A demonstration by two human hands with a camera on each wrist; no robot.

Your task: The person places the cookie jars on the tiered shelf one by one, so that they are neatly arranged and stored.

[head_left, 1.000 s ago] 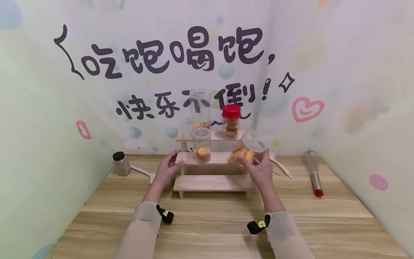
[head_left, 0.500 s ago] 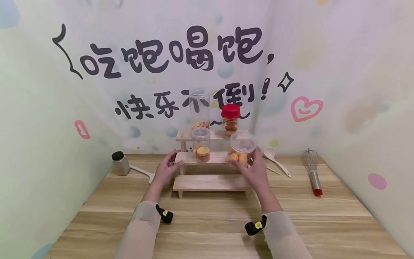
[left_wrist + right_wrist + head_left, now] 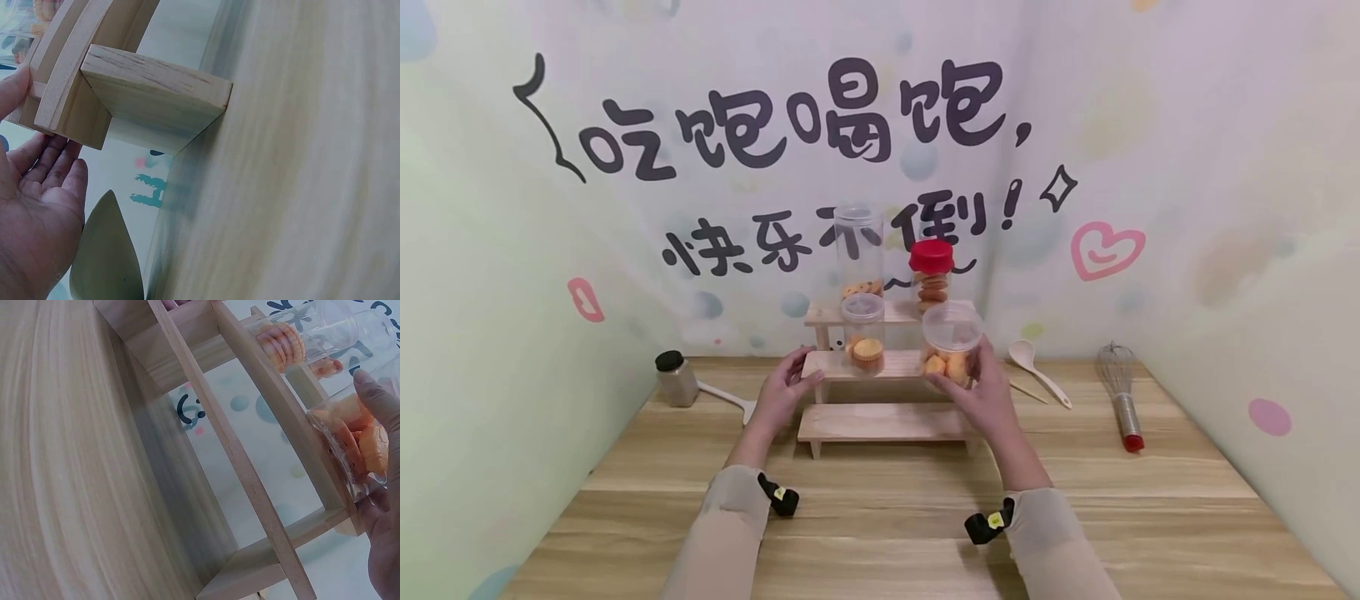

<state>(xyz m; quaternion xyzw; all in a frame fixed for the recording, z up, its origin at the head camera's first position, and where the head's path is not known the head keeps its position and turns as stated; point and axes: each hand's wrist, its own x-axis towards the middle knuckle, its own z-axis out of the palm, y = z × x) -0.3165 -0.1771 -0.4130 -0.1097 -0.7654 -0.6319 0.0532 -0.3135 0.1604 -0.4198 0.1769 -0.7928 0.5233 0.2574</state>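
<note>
A three-tier wooden stand [image 3: 880,422] holds clear snack jars. My left hand [image 3: 778,398] grips the left end of its middle tier, thumb and fingers at the board's edge in the left wrist view. At the tier's right end, my right hand [image 3: 988,396] holds a wide clear jar [image 3: 952,335] with orange snacks inside, upright with its base right at the board. Left of it on the same tier stands a small jar [image 3: 863,321] of round cookies. Behind, on the top tier, are a tall clear jar [image 3: 859,250] and a red-lidded jar [image 3: 931,275] of stacked cookies.
A black-lidded jar [image 3: 677,382] and a white utensil [image 3: 728,398] lie left of the stand. To the right are a pale spoon [image 3: 1037,371], a thin stick [image 3: 1028,393] and a whisk [image 3: 1124,404]. A printed curtain [image 3: 820,150] hangs behind the table.
The wide jar, tilted a second ago, has come upright and moved slightly left in my right hand. My left hand keeps its place on the stand.
</note>
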